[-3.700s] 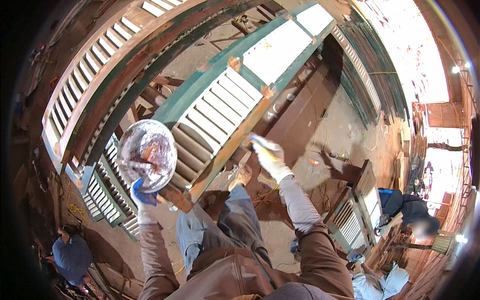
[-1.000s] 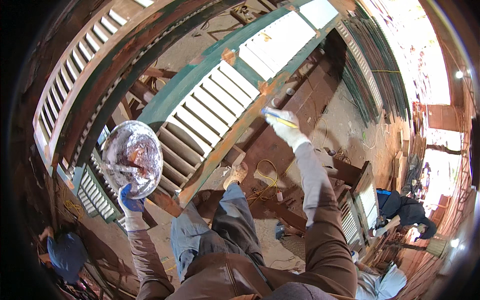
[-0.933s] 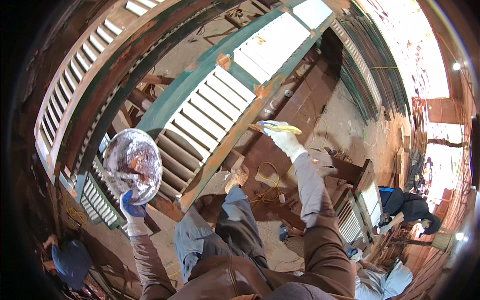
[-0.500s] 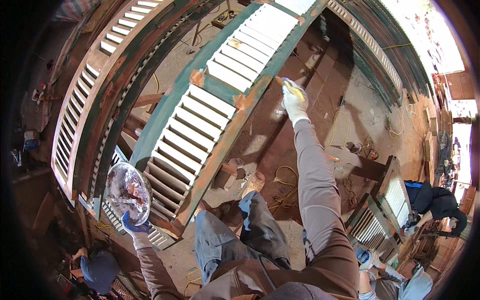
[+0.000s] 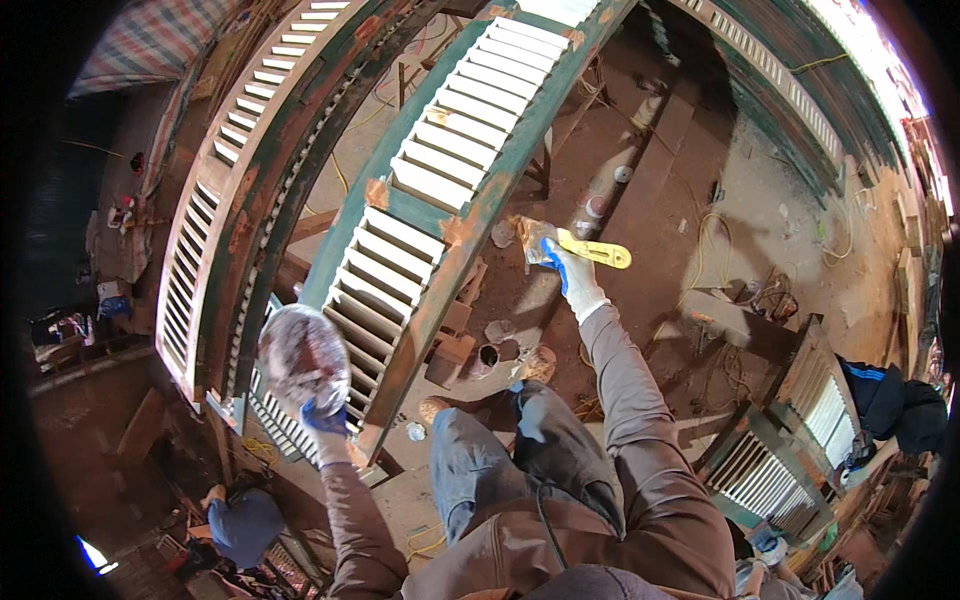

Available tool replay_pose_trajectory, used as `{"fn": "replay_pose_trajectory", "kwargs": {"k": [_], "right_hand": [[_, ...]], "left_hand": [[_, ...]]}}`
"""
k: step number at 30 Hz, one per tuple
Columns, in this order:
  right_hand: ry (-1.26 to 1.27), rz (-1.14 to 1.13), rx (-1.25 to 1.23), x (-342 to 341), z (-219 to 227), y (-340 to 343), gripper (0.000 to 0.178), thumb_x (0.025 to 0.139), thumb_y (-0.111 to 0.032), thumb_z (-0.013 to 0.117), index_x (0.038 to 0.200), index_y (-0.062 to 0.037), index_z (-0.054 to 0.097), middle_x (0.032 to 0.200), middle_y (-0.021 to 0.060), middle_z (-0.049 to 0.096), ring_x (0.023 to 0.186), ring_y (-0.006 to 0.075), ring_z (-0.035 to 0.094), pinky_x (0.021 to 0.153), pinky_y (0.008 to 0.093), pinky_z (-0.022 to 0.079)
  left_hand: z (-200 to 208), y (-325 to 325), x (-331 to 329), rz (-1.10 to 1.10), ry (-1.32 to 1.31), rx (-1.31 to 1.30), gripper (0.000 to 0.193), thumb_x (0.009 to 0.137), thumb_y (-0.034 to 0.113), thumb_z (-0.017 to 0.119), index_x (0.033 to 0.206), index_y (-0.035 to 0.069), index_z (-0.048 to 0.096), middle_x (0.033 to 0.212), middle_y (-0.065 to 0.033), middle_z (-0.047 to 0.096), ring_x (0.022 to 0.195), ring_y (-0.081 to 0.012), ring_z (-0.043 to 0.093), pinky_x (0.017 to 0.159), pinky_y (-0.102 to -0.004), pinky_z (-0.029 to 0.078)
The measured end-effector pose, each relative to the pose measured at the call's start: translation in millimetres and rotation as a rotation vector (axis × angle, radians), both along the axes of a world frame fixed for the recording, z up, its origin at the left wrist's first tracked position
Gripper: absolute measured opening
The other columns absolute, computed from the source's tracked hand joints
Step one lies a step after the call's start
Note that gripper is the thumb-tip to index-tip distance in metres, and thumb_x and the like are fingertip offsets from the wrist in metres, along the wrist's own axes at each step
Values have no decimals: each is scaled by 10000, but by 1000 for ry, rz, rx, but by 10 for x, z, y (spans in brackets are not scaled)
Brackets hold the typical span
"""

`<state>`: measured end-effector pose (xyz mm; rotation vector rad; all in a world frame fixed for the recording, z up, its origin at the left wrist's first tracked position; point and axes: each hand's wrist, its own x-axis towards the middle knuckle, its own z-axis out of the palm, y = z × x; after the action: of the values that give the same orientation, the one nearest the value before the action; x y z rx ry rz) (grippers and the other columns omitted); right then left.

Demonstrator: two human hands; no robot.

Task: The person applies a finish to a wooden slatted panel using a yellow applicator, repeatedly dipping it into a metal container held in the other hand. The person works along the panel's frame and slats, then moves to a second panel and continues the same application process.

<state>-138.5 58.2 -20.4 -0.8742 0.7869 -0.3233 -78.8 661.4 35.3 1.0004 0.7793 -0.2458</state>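
My gloved right hand [image 5: 574, 283] grips a putty knife [image 5: 602, 253] with a yellow handle. Its wide blade, smeared brown, points left toward the edge of a long louvered shutter [image 5: 404, 212] and appears apart from it. The shutter has a green frame, white slats and brown filler patches [image 5: 458, 231] at its joints. In my gloved left hand [image 5: 326, 424] is a shallow round pan [image 5: 284, 326] holding brownish stuff, held by its near rim. It hangs by the shutter's near left end, covering part of it.
More louvered panels [image 5: 190, 275] stand to the left, and others [image 5: 760, 465] lie at the lower right. Yellow cords [image 5: 705, 240], wood blocks [image 5: 452, 358] and a long beam [image 5: 610, 185] are on the floor. One person [image 5: 245, 525] works at the lower left, another [image 5: 905, 410] at the right.
My right hand has come nearer and lower, turning the putty knife so its blade points left toward the shutter. The pan has moved slightly right. The whole view has shifted.
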Motion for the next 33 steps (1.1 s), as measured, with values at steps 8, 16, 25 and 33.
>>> {"fn": "replay_pose_trajectory", "kwargs": {"k": [8, 16, 25, 33], "right_hand": [[-466, -317, 633, 364, -117, -90, 403, 959, -177, 716, 1303, -14, 585, 1250, 156, 681, 1137, 293, 667, 1000, 468, 561], [-544, -103, 547, 528, 332, -262, 442, 945, -224, 728, 1293, 14, 595, 1273, 142, 684, 1149, 282, 663, 998, 436, 563], [-329, 160, 565, -690, 384, 70, 449, 943, -293, 727, 1302, -53, 605, 1253, 93, 680, 1106, 229, 649, 985, 371, 549], [-209, 134, 258, -1069, 706, 306, 467, 942, -281, 722, 1317, -35, 594, 1238, 119, 685, 1072, 259, 663, 932, 387, 569]], "left_hand": [[113, -1351, 337, -85, -74, 52, 617, 1007, 462, 510, 1506, 104, 458, 1504, -86, 517, 1370, -307, 494, 1146, -484, 403], [-309, -1025, 270, -69, -27, 207, 420, 919, 440, 697, 1255, 193, 655, 1016, 42, 625, 887, -129, 529, 816, -312, 446], [387, -1524, -60, -330, -68, 524, 395, 952, 327, 558, 1173, 11, 646, 1076, -166, 677, 1002, -284, 615, 892, -409, 483], [706, -1801, -1052, 72, -22, -133, 455, 873, 142, 571, 1321, 78, 522, 1001, -108, 639, 751, -175, 628, 614, -325, 529]]}}
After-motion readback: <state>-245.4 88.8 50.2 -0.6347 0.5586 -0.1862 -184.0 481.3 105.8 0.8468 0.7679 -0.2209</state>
